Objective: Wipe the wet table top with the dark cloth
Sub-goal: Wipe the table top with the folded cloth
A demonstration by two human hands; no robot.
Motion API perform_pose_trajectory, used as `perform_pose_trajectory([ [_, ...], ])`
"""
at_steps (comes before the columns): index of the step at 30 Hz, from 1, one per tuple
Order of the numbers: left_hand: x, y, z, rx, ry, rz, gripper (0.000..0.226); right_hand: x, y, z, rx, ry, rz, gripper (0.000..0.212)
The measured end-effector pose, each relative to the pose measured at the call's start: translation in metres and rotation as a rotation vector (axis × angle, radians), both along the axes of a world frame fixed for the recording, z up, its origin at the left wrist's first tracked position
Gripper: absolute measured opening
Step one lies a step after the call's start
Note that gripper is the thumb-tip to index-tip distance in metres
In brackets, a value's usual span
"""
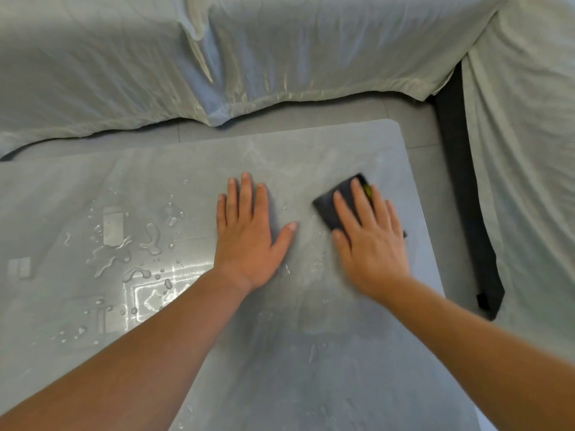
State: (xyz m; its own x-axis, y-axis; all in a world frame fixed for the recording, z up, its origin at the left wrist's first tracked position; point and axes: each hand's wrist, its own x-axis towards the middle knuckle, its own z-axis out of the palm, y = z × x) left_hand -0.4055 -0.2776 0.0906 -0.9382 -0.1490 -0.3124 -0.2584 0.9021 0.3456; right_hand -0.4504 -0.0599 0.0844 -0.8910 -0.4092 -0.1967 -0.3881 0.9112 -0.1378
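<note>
A grey table top (311, 157) fills the lower view. Puddles and drops of water (133, 250) shine on its left half; smeared damp streaks cover the middle and right. The dark cloth (329, 209), folded flat with a small yellow tag, lies near the table's right edge. My right hand (370, 241) presses flat on the cloth with fingers spread, hiding most of it, and looks motion-blurred. My left hand (249, 234) rests palm-down on the bare table to the left of the cloth, fingers apart, holding nothing.
A sofa draped in pale grey-green sheets (249, 57) runs behind the table and continues down the right side (529, 181). A dark strip of the sofa's edge (466, 197) shows beside the table's right edge. Grey floor tiles (311, 119) lie between.
</note>
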Motion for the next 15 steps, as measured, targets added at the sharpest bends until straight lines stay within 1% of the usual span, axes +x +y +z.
perform_pose_trajectory([
  [2,0.013,-0.002,0.005,0.040,0.077,0.008,0.073,0.026,0.016,0.003,0.014,-0.036,0.152,0.058],
  [3,0.024,-0.001,0.007,0.043,0.098,0.007,0.069,0.019,0.023,0.004,0.015,-0.049,0.206,0.058],
  [4,0.037,-0.001,0.008,0.039,0.102,-0.002,0.067,0.006,0.028,0.004,0.022,-0.047,0.210,0.058],
  [5,0.049,0.000,0.007,0.027,0.089,-0.019,0.068,-0.011,0.029,0.005,0.028,-0.045,0.154,0.059],
  [8,0.076,-0.001,0.001,-0.038,0.029,-0.079,0.071,-0.048,0.017,0.003,-0.014,-0.038,-0.169,0.059],
  [9,0.080,-0.002,-0.001,-0.054,0.018,-0.092,0.072,-0.043,0.009,0.001,-0.024,-0.028,-0.216,0.059],
  [10,0.082,-0.003,-0.002,-0.065,0.008,-0.100,0.073,-0.028,0.003,-0.001,-0.018,-0.005,-0.204,0.059],
  [13,0.081,-0.003,-0.002,-0.071,-0.025,-0.109,0.077,0.041,0.001,-0.002,-0.014,0.019,0.055,0.058],
  [15,0.082,-0.002,-0.002,-0.072,-0.048,-0.120,0.079,0.053,0.011,0.000,-0.009,-0.011,0.193,0.056],
])
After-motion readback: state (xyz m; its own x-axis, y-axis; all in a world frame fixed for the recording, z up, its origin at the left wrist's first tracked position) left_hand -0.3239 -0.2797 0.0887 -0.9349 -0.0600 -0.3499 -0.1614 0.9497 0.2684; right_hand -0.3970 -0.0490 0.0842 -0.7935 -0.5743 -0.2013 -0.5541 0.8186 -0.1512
